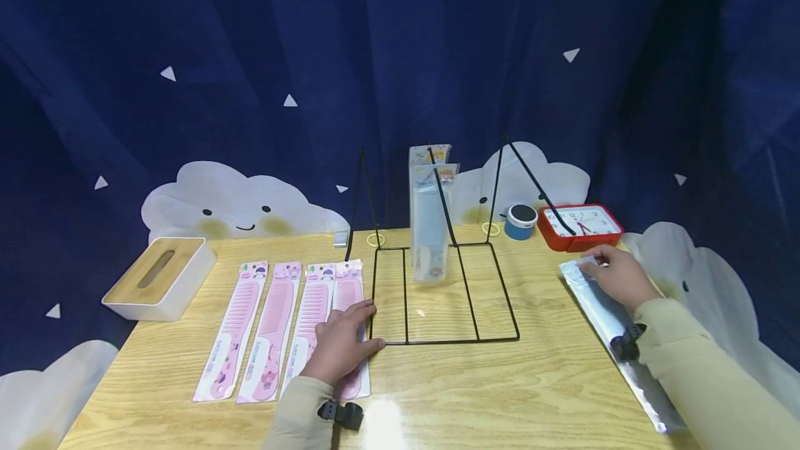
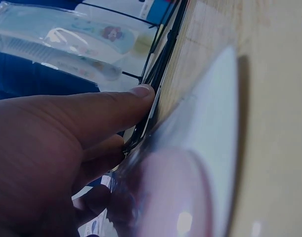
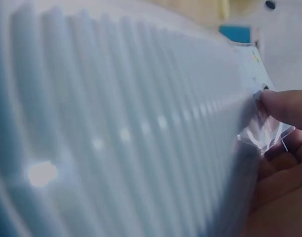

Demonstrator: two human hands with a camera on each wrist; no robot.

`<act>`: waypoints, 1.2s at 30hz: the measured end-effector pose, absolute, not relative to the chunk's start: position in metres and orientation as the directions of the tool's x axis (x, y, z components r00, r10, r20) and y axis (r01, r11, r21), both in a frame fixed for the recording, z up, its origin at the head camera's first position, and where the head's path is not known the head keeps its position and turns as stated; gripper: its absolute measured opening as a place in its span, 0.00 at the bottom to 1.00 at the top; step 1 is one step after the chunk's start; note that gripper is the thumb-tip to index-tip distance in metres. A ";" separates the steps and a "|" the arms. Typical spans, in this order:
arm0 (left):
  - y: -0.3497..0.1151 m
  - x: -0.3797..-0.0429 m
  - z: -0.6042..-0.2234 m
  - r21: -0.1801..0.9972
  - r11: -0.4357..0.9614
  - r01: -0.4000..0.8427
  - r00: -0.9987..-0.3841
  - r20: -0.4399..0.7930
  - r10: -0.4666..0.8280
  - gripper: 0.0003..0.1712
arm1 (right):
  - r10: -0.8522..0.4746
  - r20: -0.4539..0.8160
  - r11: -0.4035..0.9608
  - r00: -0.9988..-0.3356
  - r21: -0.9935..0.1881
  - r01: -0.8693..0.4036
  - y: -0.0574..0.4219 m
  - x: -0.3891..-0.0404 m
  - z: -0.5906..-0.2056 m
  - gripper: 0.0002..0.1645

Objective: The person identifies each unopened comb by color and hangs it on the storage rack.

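Note:
My left hand pinches the lower left edge of a black wire display rack between thumb and fingers, as the left wrist view also shows. It lies partly over the rightmost pink packaged comb. On the rack's middle hook hang clear packets with light blue combs, one in front of another. At the right, my right hand pinches the top end of a shiny packaged comb. In the right wrist view that comb shows pale blue teeth close up.
Several pink packaged combs lie in a row at the left. Behind them sits a white tissue box with a wooden lid. A blue round speaker and a red clock stand at the back right, before a dark blue curtain.

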State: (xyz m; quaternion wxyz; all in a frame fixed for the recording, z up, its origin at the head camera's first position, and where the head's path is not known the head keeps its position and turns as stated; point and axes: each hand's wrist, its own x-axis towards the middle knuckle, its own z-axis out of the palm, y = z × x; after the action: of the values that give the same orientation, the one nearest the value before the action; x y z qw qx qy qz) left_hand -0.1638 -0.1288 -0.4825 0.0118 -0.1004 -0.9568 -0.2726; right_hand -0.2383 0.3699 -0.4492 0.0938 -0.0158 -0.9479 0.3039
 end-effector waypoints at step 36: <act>-0.129 -0.165 -0.484 0.508 0.837 0.204 -0.978 0.076 0.192 0.38 | -0.100 0.562 0.190 -0.821 -0.799 -0.570 0.155 -0.135 -0.313 0.10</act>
State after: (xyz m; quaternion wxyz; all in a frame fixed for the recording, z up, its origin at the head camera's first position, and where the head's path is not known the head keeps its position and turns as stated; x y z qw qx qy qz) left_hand -0.1651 -0.1294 -0.4841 0.0112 -0.1031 -0.9584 -0.2661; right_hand -0.1355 0.1550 -0.3134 0.1975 0.2246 -0.7456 0.5955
